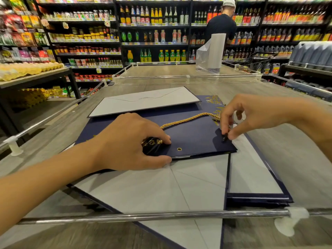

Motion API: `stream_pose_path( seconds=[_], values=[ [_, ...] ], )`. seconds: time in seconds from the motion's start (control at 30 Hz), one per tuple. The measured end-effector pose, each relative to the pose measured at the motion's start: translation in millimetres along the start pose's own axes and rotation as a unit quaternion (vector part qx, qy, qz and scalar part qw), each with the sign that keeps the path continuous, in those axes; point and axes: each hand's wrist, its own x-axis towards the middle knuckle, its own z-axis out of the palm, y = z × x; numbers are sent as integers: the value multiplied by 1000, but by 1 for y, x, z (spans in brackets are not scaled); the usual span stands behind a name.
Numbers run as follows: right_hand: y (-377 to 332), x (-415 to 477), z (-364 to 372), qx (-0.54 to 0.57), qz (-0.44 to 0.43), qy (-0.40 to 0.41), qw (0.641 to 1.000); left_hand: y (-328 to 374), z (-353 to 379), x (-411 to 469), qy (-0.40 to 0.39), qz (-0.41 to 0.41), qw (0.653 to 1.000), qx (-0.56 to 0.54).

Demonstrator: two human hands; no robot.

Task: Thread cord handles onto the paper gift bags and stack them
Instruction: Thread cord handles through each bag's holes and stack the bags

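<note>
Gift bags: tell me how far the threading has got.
Done: no bag with a finished handle shows. In hand: the left hand holds the top bag while the right hand pinches the cord tip at its right hole. Left: the eyelet is empty, and the flat bags beneath show no cords.

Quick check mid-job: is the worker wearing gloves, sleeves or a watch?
Nothing visible. The left hand and right hand are ungloved, no rings or watch showing; the left forearm and right forearm are bare, no sleeves in view.
</note>
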Motion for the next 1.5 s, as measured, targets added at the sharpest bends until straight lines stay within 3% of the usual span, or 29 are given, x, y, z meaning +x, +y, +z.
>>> stream_pose_path(
  seconds=[0.13,0.37,0.47,0.57,0.7,1.07,1.5],
  values=[
    [-2,3,4,22,-14,43,999,2,5,-1,50,-12,997,53],
    [-14,12,6,160,-50,209,963,4,16,-1,89,84,971,205],
    [-36,19,8,192,-98,163,963,1,17,-1,107,121,959,232],
    [-51,33,8,154,-129,99,975,-1,19,-1,107,140,955,237],
    [-52,41,25,161,-148,73,973,-5,20,-2,99,145,952,249],
    [-44,25,31,56,-157,125,978,-5,26,-2,126,171,942,261],
    [-49,23,33,36,-154,131,979,-2,25,-1,131,175,938,270]
  ],
)
